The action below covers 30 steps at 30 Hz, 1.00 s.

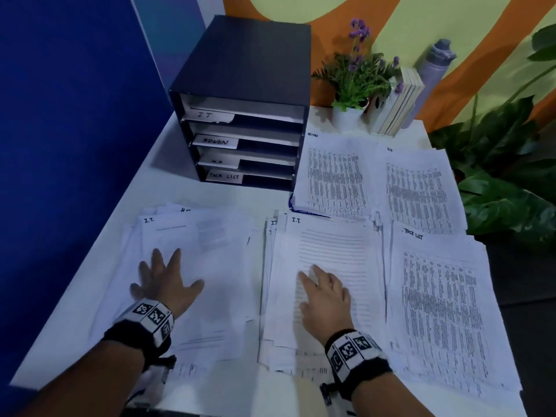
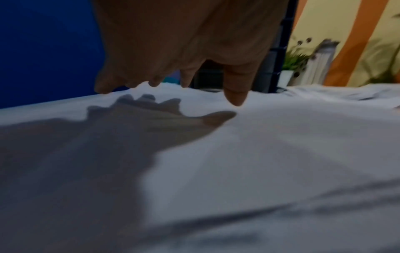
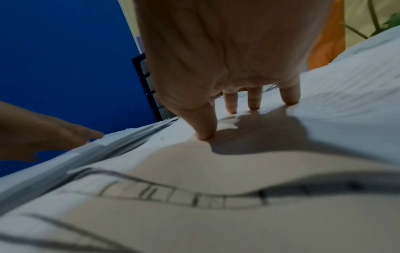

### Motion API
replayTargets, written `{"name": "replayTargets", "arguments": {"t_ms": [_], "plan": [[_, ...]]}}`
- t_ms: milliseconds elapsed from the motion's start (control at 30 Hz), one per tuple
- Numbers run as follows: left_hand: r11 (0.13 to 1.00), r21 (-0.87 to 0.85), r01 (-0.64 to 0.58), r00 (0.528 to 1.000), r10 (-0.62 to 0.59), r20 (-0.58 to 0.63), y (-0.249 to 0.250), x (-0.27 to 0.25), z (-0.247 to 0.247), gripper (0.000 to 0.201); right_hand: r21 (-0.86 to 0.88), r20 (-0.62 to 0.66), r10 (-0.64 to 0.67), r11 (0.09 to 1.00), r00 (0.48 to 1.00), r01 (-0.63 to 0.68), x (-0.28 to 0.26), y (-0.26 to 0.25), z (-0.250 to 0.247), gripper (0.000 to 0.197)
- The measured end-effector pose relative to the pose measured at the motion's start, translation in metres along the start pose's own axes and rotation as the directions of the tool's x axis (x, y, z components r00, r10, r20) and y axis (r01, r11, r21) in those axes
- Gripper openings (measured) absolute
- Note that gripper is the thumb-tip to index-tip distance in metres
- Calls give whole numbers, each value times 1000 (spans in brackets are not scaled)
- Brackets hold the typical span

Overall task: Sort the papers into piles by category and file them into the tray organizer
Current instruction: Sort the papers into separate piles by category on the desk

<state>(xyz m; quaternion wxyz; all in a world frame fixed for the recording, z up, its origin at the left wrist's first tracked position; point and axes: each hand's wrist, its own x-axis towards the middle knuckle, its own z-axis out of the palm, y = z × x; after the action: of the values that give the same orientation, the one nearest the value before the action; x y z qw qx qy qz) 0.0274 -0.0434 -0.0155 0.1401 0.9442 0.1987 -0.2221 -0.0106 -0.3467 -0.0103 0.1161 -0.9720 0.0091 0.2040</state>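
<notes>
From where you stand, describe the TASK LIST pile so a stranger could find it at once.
Start at the dark tray organizer at the back of the white table and come to the near right corner. The TASK LIST pile lies there, right of the right hand. Of the near stacks, only it shows dense table columns and that handwritten heading.

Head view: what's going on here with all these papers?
A person is sorting papers on a white table. The left hand rests spread on a mixed pile; the right hand touches the I.T. pile. Admin, H.R. and task-list piles lie to the right. Nothing has visibly been filed into the organizer yet.
</notes>
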Motion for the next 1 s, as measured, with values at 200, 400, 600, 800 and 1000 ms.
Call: {"name": "replayTargets", "arguments": {"t_ms": [200,400,600,800,1000], "plan": [[997,40,-65,990,59,129,-44,-12,9,103,134,-137,-1,991,991,20,15,-31,-6,49],[967,-4,-255,963,254,94,-55,-35,19,96,539,20,40,841,999,-44,20,-92,6,46],[950,-128,-284,959,282,-29,-69,-35,9,75,600,21,228,776,973,-194,20,-113,18,41],[933,-322,-159,986,138,-88,-76,-12,-6,65,622,-65,365,743,929,-249,22,-108,23,36],[908,-412,-79,994,101,31,-74,-3,-12,57,676,-41,408,684,912,-275,21,-113,31,39]]}}
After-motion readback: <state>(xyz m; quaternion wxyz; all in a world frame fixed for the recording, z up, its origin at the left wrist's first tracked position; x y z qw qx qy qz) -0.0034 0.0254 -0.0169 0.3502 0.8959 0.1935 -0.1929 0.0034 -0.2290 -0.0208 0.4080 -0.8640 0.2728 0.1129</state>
